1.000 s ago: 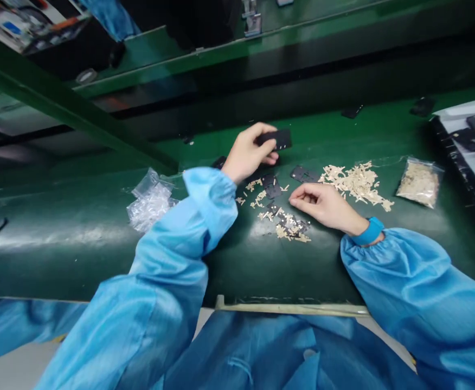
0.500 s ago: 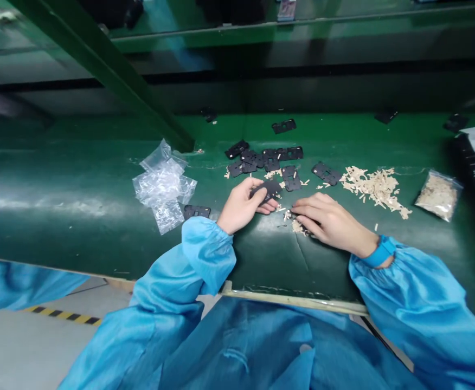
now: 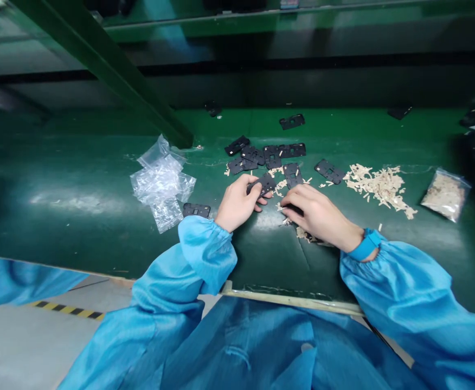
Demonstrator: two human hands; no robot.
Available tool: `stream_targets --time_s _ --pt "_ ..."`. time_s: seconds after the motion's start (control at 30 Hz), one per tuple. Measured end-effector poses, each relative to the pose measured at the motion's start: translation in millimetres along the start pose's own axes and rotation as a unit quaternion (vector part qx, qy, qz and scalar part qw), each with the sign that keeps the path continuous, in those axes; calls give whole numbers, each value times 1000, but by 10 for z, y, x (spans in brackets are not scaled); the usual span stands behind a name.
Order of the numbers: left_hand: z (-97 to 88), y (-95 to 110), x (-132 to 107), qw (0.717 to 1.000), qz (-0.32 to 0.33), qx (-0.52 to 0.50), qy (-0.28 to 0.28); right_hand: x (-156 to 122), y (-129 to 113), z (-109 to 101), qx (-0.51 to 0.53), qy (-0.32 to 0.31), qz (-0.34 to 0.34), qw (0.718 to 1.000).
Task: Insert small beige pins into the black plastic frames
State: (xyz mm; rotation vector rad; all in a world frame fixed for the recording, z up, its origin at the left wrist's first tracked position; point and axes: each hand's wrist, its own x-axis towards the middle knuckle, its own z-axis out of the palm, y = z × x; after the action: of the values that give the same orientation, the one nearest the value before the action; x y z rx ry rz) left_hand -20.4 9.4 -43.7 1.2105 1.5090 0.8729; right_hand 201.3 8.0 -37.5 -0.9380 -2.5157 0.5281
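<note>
My left hand [image 3: 239, 201] is closed round a flat black plastic plate [image 3: 265, 184], tilted above the bench, with its thumb on top. Just right of it, my right hand [image 3: 316, 211] has thumb and fingertips drawn together in a pinch. A small pale strip [image 3: 280, 207] shows at those fingertips. Below the right hand lies a small heap of cream-coloured pieces [image 3: 302, 234], partly covered by the hand. Beyond both hands several more black plates [image 3: 272, 156] lie in a loose cluster, with pale strips scattered among them.
Clear plastic bags [image 3: 160, 181] lie piled at left, beside a single black plate [image 3: 197, 210]. To the right spreads a larger heap of pale strips [image 3: 378, 187], then a filled zip bag [image 3: 445, 195]. A green post [image 3: 140, 92] slants down to the green bench [image 3: 78, 227].
The left hand has turned the black plate, so its face with holes now shows. My right hand has lifted off the small heap and moved slightly left, with a pale strip at its fingertips.
</note>
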Motion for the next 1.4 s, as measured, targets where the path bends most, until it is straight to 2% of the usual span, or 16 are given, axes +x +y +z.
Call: stream_targets --time_s 0.1,0.2,0.37,0.4,0.47,0.53,0.6,0.7,0.77,0.83,0.9,1.03,1.1,1.2,1.3,1.4 --pt "-26 38 18 1000 14 -15 19 70 -42 11 -87 -45 -23 995" --pt "-43 117 -8 998 -18 -55 -30 79 -49 -3 -148 -50 -55 986" --pt "-59 198 -53 978 -95 -101 -157 -31 93 -126 -18 50 -6 999" --pt "-72 199 -43 978 -91 -107 -151 -65 130 -158 11 79 16 997" --pt "-109 191 -7 986 -68 -122 -86 -135 190 -216 47 119 68 989" --pt "-149 181 30 990 -47 -135 -6 -203 228 -259 63 136 117 982" --pt "-169 174 40 989 -44 -139 22 -257 247 -289 80 142 156 974" --pt "-122 177 0 987 -65 -141 -49 -302 264 -313 97 154 195 964" --pt "-53 183 -25 974 -91 -161 -134 -309 278 -319 101 162 214 958" --pt "10 185 -14 958 -112 -196 -180 -304 294 -323 103 170 224 954" --pt "36 182 39 958 -110 -223 -144 -298 310 -329 101 184 220 953" --pt "-21 197 150 966 -55 -254 -9 -291 325 -347 121 218 207 946" --pt "-37 239 156 966 -18 -258 8 -288 320 -353 200 213 242 925" --pt "39 346 146 977 28 -207 -38 -278 308 -353 353 197 289 868" --pt "230 475 219 984 79 -108 -117 -273 321 -356 458 208 273 820" --pt "470 579 370 976 162 -32 -139 -293 361 -376 505 219 265 792"
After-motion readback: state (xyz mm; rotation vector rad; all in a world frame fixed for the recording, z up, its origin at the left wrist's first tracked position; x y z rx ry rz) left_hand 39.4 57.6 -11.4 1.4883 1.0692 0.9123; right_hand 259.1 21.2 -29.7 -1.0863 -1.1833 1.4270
